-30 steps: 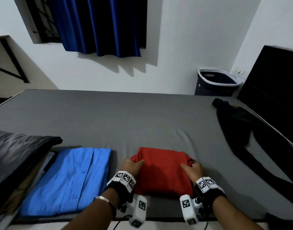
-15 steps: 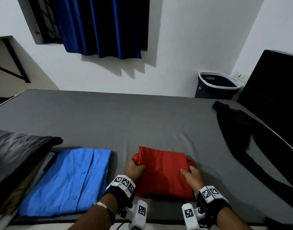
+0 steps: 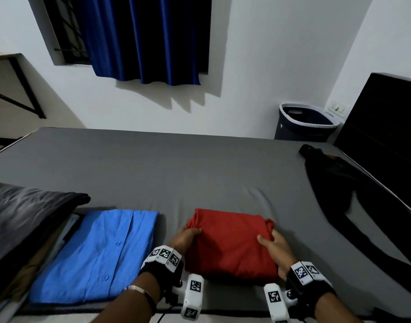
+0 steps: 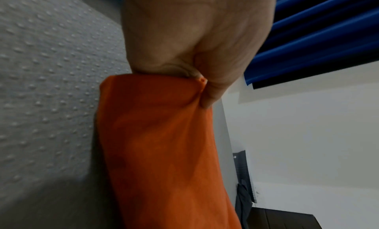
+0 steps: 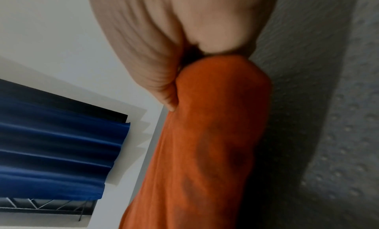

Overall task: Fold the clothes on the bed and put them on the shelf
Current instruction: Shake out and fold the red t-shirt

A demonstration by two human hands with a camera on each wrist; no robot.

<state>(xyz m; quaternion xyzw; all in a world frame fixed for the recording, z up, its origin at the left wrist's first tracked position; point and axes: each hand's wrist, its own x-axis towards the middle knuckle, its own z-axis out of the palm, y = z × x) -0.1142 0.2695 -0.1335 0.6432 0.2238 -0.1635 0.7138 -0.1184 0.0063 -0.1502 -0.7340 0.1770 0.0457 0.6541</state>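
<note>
A folded red garment (image 3: pixel 230 241) lies near the front edge of the grey bed (image 3: pixel 176 164). My left hand (image 3: pixel 187 236) grips its left side, thumb on top and fingers under the cloth. The left wrist view shows that hand (image 4: pixel 194 54) pinching the orange-red fold (image 4: pixel 160 143). My right hand (image 3: pixel 275 247) grips the right side the same way, and the right wrist view shows its thumb (image 5: pixel 164 89) pressed on the fold (image 5: pixel 205 143). A folded blue shirt (image 3: pixel 99 255) lies to the left. A black garment (image 3: pixel 353 190) lies unfolded at the right.
A dark grey folded pile (image 3: pixel 25 217) with other clothes under it sits at the far left. A dark laundry basket (image 3: pixel 304 122) stands beyond the bed by a black headboard (image 3: pixel 386 127). A blue curtain (image 3: pixel 141 38) hangs on the far wall.
Both hands have slid back toward me along the red garment's sides and closed round its edges. The garment has stayed in place.
</note>
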